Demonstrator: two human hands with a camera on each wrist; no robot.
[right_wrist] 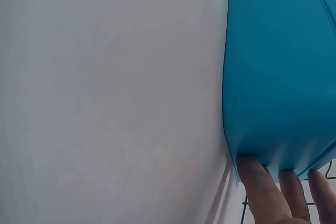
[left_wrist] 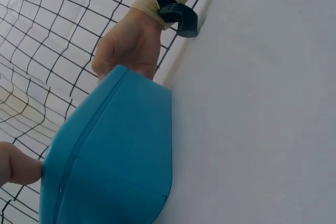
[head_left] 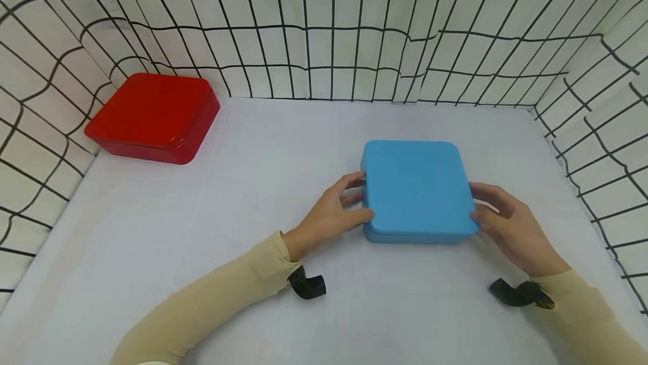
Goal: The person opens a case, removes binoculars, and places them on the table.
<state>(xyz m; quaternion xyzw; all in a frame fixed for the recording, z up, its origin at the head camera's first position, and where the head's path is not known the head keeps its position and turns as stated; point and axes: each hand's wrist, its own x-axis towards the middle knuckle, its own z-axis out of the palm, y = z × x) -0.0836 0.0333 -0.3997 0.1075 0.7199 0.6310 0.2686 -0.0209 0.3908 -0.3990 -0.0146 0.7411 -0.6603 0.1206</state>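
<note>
A light blue box [head_left: 417, 188] with rounded corners and a lid seam along its side lies flat on the white table [head_left: 283, 309], right of the middle. My left hand [head_left: 329, 213] grips its left side, the thumb at the near left corner of the lid and the fingers along the side. Opposite, my right hand [head_left: 511, 224] holds the right side with thumb and fingers. The left wrist view shows the left thumb [left_wrist: 18, 166] against the lid edge of the box [left_wrist: 121, 145]. Several right fingers [right_wrist: 262, 190] touch the box wall [right_wrist: 278, 77] in the right wrist view.
A closed red box [head_left: 152, 115] sits at the far left corner of the table. Black wire mesh [head_left: 329, 33] stands along the back and both sides. Each wrist carries a black curved mount [head_left: 306, 286].
</note>
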